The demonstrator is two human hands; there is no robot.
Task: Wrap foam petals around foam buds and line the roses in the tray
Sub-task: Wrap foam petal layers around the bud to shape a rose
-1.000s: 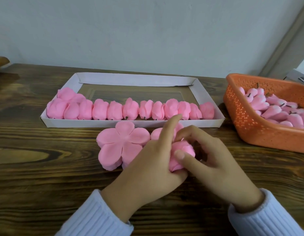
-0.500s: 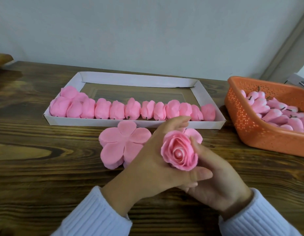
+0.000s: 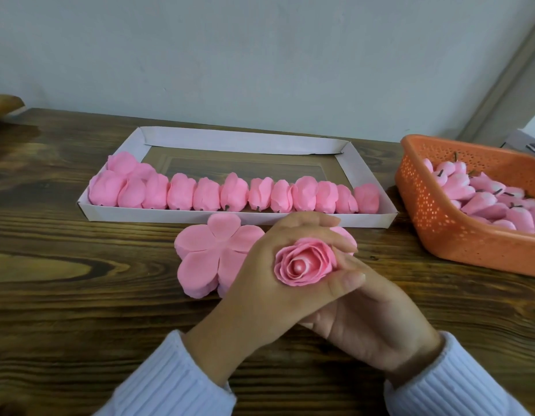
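A pink foam rose (image 3: 303, 263) faces up at me, its petals wrapped around a pale bud. My left hand (image 3: 260, 283) grips it, fingers curled over its top and thumb under its front. My right hand (image 3: 371, 319) lies below and right of the rose, cupping its underside; its fingertips are hidden. A stack of flat five-lobed pink petals (image 3: 212, 253) lies on the table behind my left hand. The white cardboard tray (image 3: 239, 141) holds a row of several finished roses (image 3: 233, 192) along its near wall.
An orange perforated basket (image 3: 440, 223) at the right holds several pink buds (image 3: 494, 199) with dark stems. The tray's back half shows bare floor. The dark wooden table (image 3: 65, 310) extends to the left. A wall rises behind.
The rose was being pressed between both hands, side on; it has since turned to face up, and my left hand's fingers have closed further over it.
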